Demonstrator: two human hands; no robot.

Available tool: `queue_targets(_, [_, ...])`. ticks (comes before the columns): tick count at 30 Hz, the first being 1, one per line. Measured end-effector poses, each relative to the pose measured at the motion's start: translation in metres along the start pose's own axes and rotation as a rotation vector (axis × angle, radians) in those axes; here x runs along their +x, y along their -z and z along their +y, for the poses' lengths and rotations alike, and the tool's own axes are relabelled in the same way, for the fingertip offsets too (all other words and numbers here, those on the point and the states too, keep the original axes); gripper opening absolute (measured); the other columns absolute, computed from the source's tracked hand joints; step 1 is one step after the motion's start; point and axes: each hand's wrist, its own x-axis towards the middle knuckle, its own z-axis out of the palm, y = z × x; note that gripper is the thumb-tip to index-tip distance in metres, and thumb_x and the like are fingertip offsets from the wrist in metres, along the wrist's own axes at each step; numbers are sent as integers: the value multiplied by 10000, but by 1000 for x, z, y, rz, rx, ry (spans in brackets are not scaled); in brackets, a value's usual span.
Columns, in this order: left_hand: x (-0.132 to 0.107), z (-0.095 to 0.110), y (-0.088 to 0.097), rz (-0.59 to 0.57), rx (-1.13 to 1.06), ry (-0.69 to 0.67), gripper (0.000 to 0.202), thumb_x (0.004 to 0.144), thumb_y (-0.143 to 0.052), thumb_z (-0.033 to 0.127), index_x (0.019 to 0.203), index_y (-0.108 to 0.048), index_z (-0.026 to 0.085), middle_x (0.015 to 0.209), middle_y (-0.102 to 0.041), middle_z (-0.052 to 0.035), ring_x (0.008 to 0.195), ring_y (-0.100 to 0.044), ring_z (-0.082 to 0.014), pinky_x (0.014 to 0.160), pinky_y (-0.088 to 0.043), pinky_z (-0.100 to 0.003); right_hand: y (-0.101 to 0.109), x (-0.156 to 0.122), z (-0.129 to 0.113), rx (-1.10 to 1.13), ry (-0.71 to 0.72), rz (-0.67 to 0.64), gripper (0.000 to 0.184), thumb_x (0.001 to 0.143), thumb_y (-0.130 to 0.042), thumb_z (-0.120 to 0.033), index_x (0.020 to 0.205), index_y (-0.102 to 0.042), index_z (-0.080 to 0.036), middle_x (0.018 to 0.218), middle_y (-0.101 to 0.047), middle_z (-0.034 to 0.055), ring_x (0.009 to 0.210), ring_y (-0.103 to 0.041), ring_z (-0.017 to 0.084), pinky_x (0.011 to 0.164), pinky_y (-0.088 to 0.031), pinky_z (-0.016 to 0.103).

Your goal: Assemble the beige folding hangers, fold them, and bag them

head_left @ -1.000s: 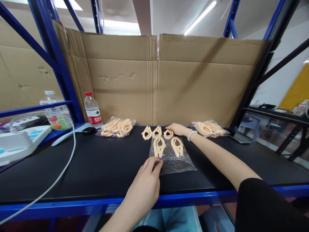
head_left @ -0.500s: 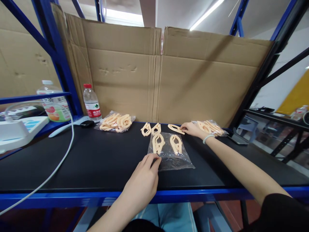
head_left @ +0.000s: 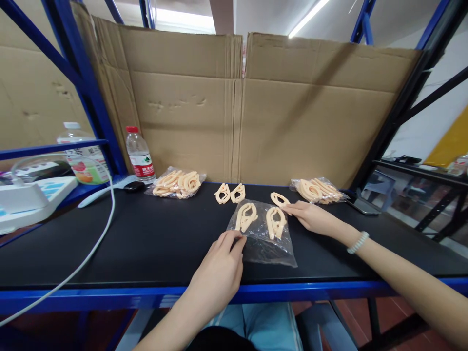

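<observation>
A clear plastic bag (head_left: pixel 263 243) lies flat on the black shelf top (head_left: pixel 153 243), with two pairs of peach plastic clips (head_left: pixel 245 217) lying at its far end. My left hand (head_left: pixel 219 273) pinches the bag's near left corner, fingers closed on the film. My right hand (head_left: pixel 310 215) rests just right of the bag, its fingertips pinched on the end of one loose peach clip (head_left: pixel 280 199). Two more loose clips (head_left: pixel 230 193) lie beyond the bag.
Filled bags of clips sit at back left (head_left: pixel 177 183) and back right (head_left: pixel 316 190). A water bottle (head_left: pixel 139 158), a white cable (head_left: pixel 98 239), a white device (head_left: pixel 25 200) and a phone (head_left: pixel 361 205) are around. A cardboard wall (head_left: pixel 234 107) closes the back; a blue rail (head_left: pixel 109 295) edges the front.
My right hand took a loose clip from the far row and has drawn it back toward the bag's right side. My left hand stayed on the bag's corner.
</observation>
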Motion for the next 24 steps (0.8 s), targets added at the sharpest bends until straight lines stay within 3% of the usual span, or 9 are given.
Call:
queue_targets(6, [0, 1, 2, 1, 10, -35, 374, 847, -380, 39, 1184, -531, 96, 1138, -512, -135, 1053, -527, -235, 937, -496, -396, 11, -56, -23, 8, -85, 70, 413, 947, -368, -153, 1341, -488, -185, 1304, -531, 119, 1144, -539, 217, 966, -480, 405])
queue_targets(11, [-3, 3, 0, 52, -14, -57, 371, 841, -374, 19, 1146, -552, 134, 1089, -525, -114, 992, -548, -219, 883, -518, -382, 20, -95, -67, 16, -207, 118, 447, 949, -437, -354, 1374, -455, -217, 1323, -528, 100, 1151, -540, 243, 937, -505, 393])
queue_targets(13, [-3, 6, -2, 70, -29, -71, 346, 846, -374, 19, 1105, -570, 138, 1055, -537, -106, 958, -555, -211, 859, -525, -374, 21, -109, -86, -1, -178, 158, 499, 919, -498, -410, 1385, -442, -240, 1323, -530, 89, 1139, -546, 255, 907, -524, 371])
queue_targets(20, [-4, 18, 0, 84, -105, -136, 320, 854, -409, 47, 1087, -596, 163, 1021, -560, -87, 921, -551, -197, 826, -522, -360, 13, -134, -120, -4, -23, 438, 421, 982, -317, -151, 1366, -468, -240, 1204, -621, 80, 1033, -607, 200, 844, -536, 300])
queue_targets(24, [-4, 16, 8, 151, -125, -138, 317, 843, -423, 50, 1038, -634, 183, 1023, -559, -92, 916, -519, -210, 774, -513, -374, 26, -126, -123, -17, -16, 580, 459, 941, -431, -84, 1385, -438, -203, 1132, -656, 84, 1007, -624, 212, 835, -547, 329])
